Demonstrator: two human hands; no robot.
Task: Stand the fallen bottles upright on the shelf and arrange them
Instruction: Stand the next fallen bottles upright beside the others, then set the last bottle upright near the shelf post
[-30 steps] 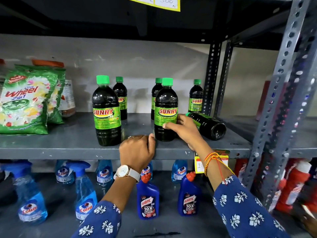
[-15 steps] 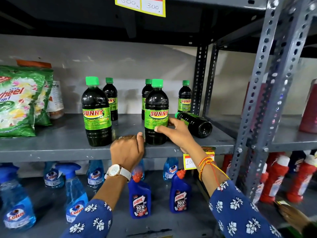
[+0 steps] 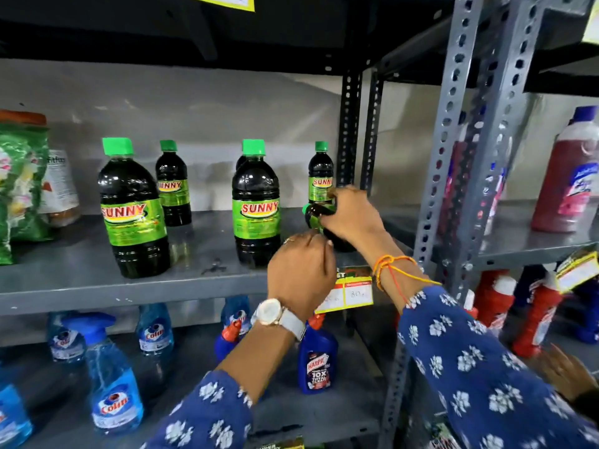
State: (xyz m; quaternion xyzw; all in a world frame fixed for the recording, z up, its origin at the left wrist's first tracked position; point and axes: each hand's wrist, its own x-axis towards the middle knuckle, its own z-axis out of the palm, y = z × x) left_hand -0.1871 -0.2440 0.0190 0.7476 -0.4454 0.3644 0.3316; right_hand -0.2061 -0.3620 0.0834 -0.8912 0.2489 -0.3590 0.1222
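Note:
Dark SUNNY bottles with green caps stand on the grey shelf [image 3: 81,264]: a large one [image 3: 133,209] at front left, a small one [image 3: 173,186] behind it, a large one [image 3: 256,205] in the middle and a small one [image 3: 321,176] at the back right. Another stands mostly hidden behind the middle bottle. A fallen bottle [image 3: 316,215] lies on its side at the shelf's right end, cap pointing left. My right hand [image 3: 353,215] is closed over its body. My left hand [image 3: 301,270] is a loose fist in front of the shelf edge, just below the fallen bottle, holding nothing.
Green detergent bags [image 3: 19,189] stand at the shelf's left end. Perforated grey uprights [image 3: 453,157] rise right of the fallen bottle. A price tag [image 3: 345,291] hangs from the shelf edge. Blue spray bottles [image 3: 113,377] and Harpic bottles [image 3: 317,358] fill the lower shelf. Another person's hand [image 3: 567,371] shows at lower right.
My right hand left the middle upright bottle, moved right and closed on the fallen bottle. My left hand came off the shelf edge and shifted right. The view moved closer.

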